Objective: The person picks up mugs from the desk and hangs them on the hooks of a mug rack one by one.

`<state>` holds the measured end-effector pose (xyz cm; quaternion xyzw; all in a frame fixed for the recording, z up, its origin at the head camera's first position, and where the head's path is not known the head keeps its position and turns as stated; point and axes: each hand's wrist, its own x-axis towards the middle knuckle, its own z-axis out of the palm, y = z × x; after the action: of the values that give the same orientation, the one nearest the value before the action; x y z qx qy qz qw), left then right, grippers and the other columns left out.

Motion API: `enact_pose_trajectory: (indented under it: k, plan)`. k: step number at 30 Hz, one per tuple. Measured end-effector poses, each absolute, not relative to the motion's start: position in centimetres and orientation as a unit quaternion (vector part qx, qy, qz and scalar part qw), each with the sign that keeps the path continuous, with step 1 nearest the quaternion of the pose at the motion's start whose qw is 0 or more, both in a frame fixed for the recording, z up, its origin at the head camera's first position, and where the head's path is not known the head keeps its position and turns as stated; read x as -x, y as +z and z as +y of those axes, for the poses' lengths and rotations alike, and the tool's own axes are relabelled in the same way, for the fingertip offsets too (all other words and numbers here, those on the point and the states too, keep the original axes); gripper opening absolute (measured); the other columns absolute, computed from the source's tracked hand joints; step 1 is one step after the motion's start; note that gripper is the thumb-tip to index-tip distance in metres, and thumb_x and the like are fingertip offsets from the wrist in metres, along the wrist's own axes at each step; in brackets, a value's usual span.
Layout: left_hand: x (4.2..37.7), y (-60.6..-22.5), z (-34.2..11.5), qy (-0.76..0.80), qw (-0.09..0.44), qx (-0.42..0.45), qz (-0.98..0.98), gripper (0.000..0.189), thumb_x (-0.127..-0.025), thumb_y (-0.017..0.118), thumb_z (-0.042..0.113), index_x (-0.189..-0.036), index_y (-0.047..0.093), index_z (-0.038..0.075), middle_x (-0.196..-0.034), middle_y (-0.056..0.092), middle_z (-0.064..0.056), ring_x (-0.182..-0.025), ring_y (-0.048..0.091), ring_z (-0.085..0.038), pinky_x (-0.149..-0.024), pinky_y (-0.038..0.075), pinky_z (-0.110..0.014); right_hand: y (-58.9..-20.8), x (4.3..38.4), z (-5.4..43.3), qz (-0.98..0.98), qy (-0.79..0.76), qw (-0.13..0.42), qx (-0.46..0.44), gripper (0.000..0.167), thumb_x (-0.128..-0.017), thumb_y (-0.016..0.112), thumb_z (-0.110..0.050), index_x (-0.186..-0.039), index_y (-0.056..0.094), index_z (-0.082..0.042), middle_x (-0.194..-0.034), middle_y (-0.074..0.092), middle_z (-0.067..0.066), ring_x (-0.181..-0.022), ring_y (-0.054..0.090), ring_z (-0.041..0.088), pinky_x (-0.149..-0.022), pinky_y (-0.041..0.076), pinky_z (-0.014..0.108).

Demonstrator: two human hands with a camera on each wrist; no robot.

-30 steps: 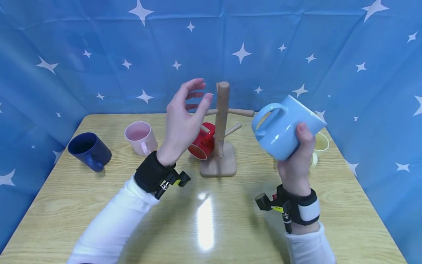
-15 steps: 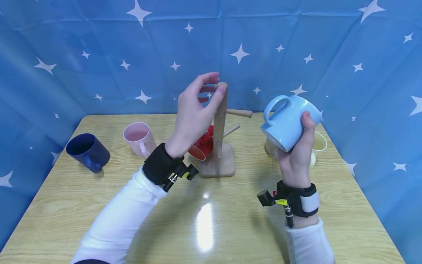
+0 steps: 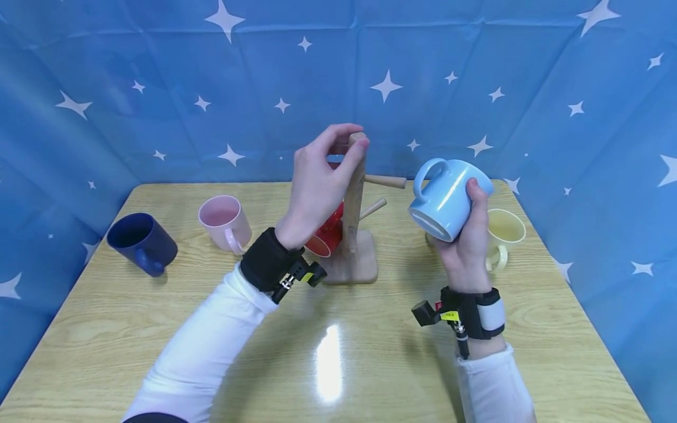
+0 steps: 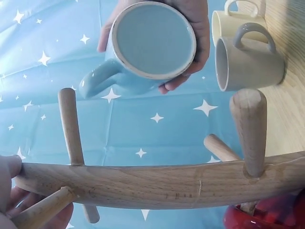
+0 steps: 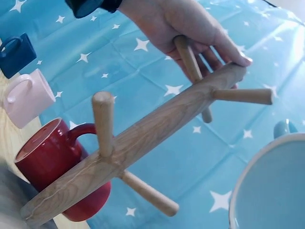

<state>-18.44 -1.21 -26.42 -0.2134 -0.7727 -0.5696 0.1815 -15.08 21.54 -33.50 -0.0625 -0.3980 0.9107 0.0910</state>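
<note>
My left hand [image 3: 321,185] grips the top of a wooden mug tree [image 3: 353,205], thumb and fingers on either side of its post. A red mug [image 5: 52,152] hangs low on the tree, partly hidden behind the post and my left hand in the head view. To the right, my right hand [image 3: 468,255] holds a light blue mug [image 3: 444,197] in the air. The mug is tilted, its handle toward the tree and its base facing the left wrist camera. A bare upper peg [image 3: 386,181] points toward that handle, with a gap between them.
Standing on the table [image 3: 370,346] at left are a navy mug [image 3: 145,244] and a pink mug [image 3: 227,223]. A pale yellow mug [image 3: 505,232] and a grey mug [image 4: 250,64] stand at right, behind my right hand. A starry blue cloth [image 3: 338,70] encloses the table.
My left hand has moved right onto the post's top and taken hold of it. The light blue mug has turned more upright in my right hand, and swung to the right and then back left.
</note>
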Motion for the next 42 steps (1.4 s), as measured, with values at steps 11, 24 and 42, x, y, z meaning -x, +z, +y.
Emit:
enact_pose_trajectory:
  k: [11,24,42]
  plan:
    - [18.4,-26.5,-1.0,-0.562,0.179,0.206,-0.78,0.031,-0.106,0.064,0.024,-0.134,0.067,0.01,-0.119,0.075,-0.008,-0.111,0.071,-0.019,-0.087,0.062,-0.035,-35.0,16.0,21.1,-0.48,0.875,-0.003,0.067,0.073,-0.102,0.055,-0.054,-0.16,0.019,-0.029,-0.142,0.047,-0.005,-0.125,0.054,0.013,-0.095,0.052,0.022]
    - [18.4,-26.6,-0.9,-0.561,0.18,0.206,-0.781,0.031,-0.106,0.064,0.025,-0.133,0.066,0.01,-0.12,0.075,-0.008,-0.111,0.072,-0.019,-0.087,0.063,-0.035,-36.2,16.9,20.7,-0.483,0.869,-0.064,0.087,0.075,-0.107,0.048,-0.055,-0.165,0.008,-0.03,-0.143,0.044,-0.007,-0.133,0.048,0.011,-0.104,0.047,0.024]
    - [18.3,-26.6,-0.9,-0.558,0.186,0.204,-0.783,0.031,-0.106,0.064,0.026,-0.132,0.067,0.011,-0.118,0.076,-0.008,-0.11,0.072,-0.019,-0.086,0.063,-0.035,-37.8,17.7,20.0,-0.472,0.869,-0.065,0.134,0.076,-0.106,0.05,-0.056,-0.166,0.009,-0.035,-0.156,0.036,-0.005,-0.144,0.04,0.013,-0.121,0.036,0.032]
